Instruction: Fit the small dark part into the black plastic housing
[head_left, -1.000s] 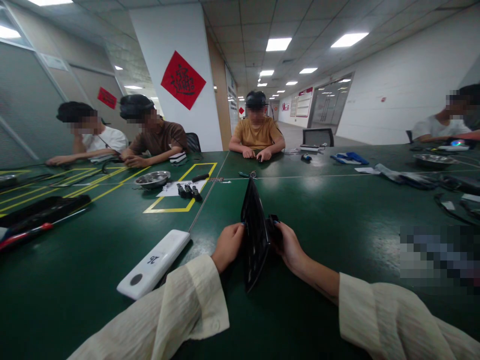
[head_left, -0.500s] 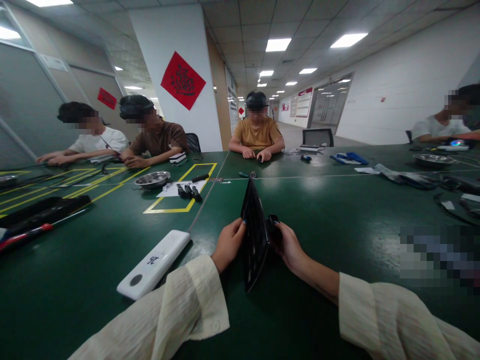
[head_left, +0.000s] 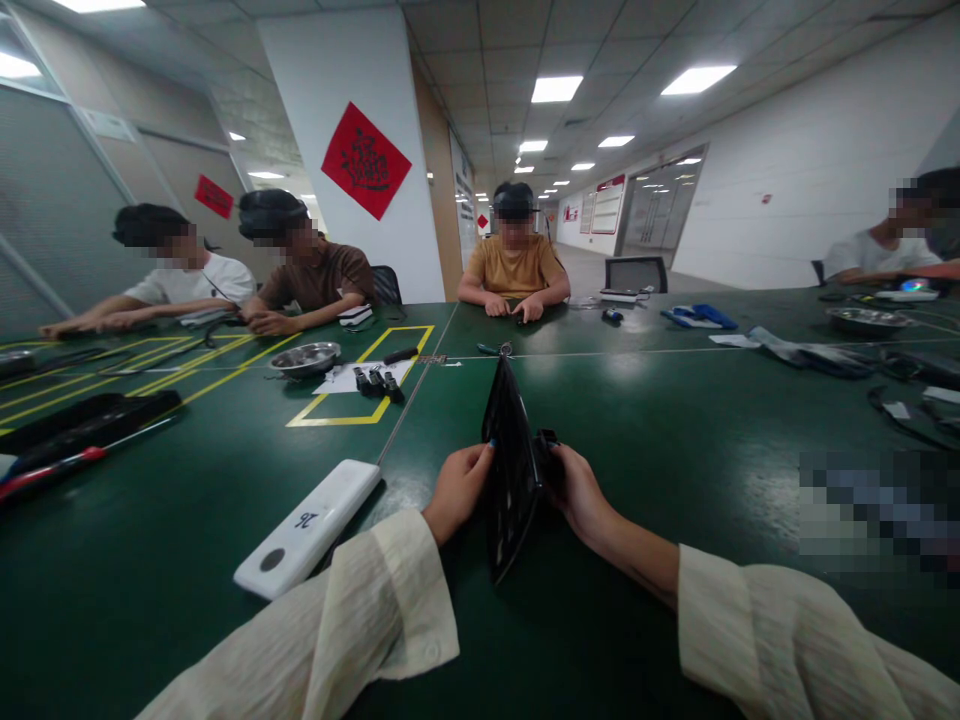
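A flat black panel (head_left: 508,470) stands on edge on the green table (head_left: 645,440), tilted, seen almost edge-on. My left hand (head_left: 456,490) grips its left face with fingers curled round the edge. My right hand (head_left: 579,492) is closed against its right side, where a small black part (head_left: 547,442) sticks out by the fingers. Both arms wear cream sleeves.
A white power bank (head_left: 307,525) lies left of my left arm. Farther off are a metal bowl (head_left: 305,358), small black parts (head_left: 377,381) on paper inside a yellow outline, and dark tools (head_left: 82,425) at far left. Several people sit around the table.
My left fingers have shifted slightly up along the panel's edge. The panel and my right hand have stayed where they were.
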